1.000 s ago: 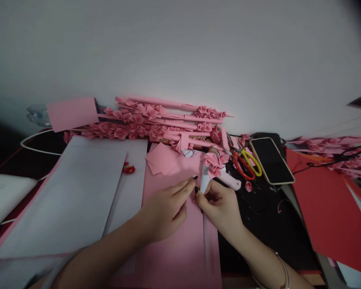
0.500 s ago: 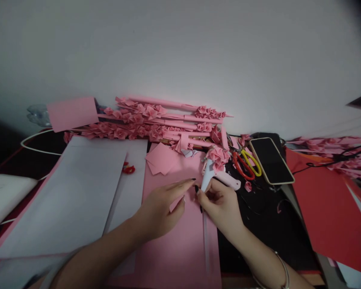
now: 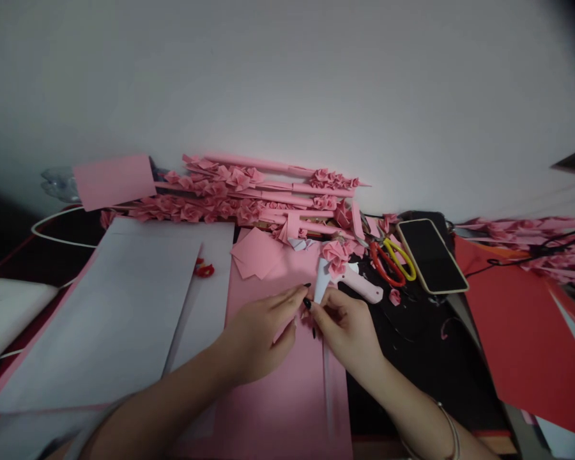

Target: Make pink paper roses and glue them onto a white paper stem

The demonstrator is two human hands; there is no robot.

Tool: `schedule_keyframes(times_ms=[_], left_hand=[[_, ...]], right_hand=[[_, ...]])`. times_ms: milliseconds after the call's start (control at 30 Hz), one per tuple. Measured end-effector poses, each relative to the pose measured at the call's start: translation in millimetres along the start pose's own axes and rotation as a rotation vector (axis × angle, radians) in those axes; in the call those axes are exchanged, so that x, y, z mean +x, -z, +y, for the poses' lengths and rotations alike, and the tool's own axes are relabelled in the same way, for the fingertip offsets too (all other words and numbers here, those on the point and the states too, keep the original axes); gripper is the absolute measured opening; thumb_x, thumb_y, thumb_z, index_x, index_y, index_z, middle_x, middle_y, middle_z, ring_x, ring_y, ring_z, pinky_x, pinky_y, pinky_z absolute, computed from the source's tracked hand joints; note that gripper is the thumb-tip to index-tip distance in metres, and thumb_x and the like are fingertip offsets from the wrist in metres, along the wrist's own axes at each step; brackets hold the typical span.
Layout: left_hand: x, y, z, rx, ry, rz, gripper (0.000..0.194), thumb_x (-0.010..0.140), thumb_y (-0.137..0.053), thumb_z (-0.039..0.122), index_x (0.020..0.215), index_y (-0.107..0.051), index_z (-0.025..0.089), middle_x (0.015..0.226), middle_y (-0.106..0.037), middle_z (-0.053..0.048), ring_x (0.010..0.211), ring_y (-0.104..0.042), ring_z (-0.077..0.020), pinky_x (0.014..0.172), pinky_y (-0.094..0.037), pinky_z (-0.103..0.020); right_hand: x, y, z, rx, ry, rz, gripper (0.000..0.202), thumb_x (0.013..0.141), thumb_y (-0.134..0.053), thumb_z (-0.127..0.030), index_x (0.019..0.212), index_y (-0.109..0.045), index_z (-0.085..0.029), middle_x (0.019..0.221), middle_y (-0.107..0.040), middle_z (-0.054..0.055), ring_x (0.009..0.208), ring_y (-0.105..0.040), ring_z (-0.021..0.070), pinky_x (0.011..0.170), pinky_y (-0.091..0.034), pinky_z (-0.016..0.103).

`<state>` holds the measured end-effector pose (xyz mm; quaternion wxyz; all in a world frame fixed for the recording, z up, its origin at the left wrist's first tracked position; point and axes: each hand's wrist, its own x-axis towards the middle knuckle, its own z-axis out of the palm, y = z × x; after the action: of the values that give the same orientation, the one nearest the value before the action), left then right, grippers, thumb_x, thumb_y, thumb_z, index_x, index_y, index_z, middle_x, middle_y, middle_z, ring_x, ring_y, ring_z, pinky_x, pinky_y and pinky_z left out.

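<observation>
My right hand (image 3: 352, 329) pinches a rolled white paper stem (image 3: 321, 281) between thumb and fingers. A folded pink paper flower (image 3: 336, 257) tops the stem, which leans slightly to the right. Just left of it, my left hand (image 3: 259, 335) has its fingers stretched out and its thumb apart, holding nothing that I can see. Its fingertips come close to my right thumb. Both hands are above a large pink paper sheet (image 3: 273, 415). Behind the stem lies a pale pink tool (image 3: 364, 287) with a hole at its end.
White sheets (image 3: 100, 319) cover the left side. Small pink paper squares (image 3: 256, 252), red-and-yellow-handled scissors (image 3: 388, 262) and a phone (image 3: 432, 255) lie further back. Pink paper flower stems (image 3: 239, 179) are piled along the wall. Red paper (image 3: 517, 326) is at right; a white device (image 3: 14, 313) at left.
My right hand has moved slightly left with the flower and stem, and the flower is a little lower. My left fingertips are now closer to my right thumb.
</observation>
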<state>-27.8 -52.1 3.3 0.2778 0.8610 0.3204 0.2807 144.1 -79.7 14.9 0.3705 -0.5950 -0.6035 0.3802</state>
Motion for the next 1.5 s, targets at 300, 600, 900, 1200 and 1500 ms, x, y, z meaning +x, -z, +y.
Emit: schedule_keyframes(times_ms=[300,600,900,1200,1500], left_hand=[[-2.4,-1.7,0.9,0.035,-0.030,-0.031,0.050,0.083,-0.042,0.008,0.133,-0.045,0.007,0.133,-0.055,-0.015,0.124,-0.051,-0.0184,0.104,-0.044,-0.033],[-0.7,2.9,0.7,-0.106,0.054,-0.028,0.054,0.082,-0.044,0.007,0.135,-0.046,0.017,0.133,-0.056,-0.008,0.120,-0.055,-0.0177,0.103,-0.045,-0.034],[0.0,1.7,-2.3,-0.130,0.079,-0.011,0.054,0.082,-0.045,0.006,0.134,-0.046,0.016,0.133,-0.056,-0.008,0.121,-0.054,-0.0177,0.103,-0.044,-0.034],[-1.0,-0.7,-1.1,-0.006,0.010,-0.022,0.048,0.084,-0.042,0.008,0.132,-0.047,0.008,0.130,-0.057,-0.015,0.118,-0.056,-0.0206,0.100,-0.048,-0.035],[-0.7,-2.2,-1.1,0.064,-0.064,-0.037,0.050,0.083,-0.044,0.007,0.132,-0.046,0.010,0.131,-0.057,-0.016,0.118,-0.056,-0.0224,0.098,-0.049,-0.038]], right_hand=[[-2.4,1.4,-2.6,-0.062,0.046,0.048,0.020,0.080,-0.052,-0.019,0.061,-0.045,-0.020,0.052,-0.046,-0.004,0.046,-0.042,0.0095,0.044,-0.034,0.022],[0.7,4.7,-5.4,-0.018,0.031,0.055,0.014,0.081,-0.052,-0.019,0.067,-0.051,-0.018,0.057,-0.048,-0.003,0.049,-0.043,0.0094,0.047,-0.035,0.022],[0.5,3.2,-3.5,-0.058,0.018,0.011,0.020,0.085,-0.052,-0.023,0.066,-0.056,-0.018,0.057,-0.060,0.001,0.049,-0.053,0.0118,0.046,-0.041,0.022],[0.3,2.3,-1.5,-0.125,0.044,-0.008,0.022,0.087,-0.049,-0.022,0.066,-0.054,-0.019,0.054,-0.058,0.000,0.047,-0.052,0.0119,0.047,-0.040,0.023],[-1.1,0.6,-5.0,-0.138,0.076,0.036,0.019,0.079,-0.051,-0.019,0.061,-0.047,-0.019,0.051,-0.046,-0.003,0.045,-0.042,0.0094,0.043,-0.034,0.021]])
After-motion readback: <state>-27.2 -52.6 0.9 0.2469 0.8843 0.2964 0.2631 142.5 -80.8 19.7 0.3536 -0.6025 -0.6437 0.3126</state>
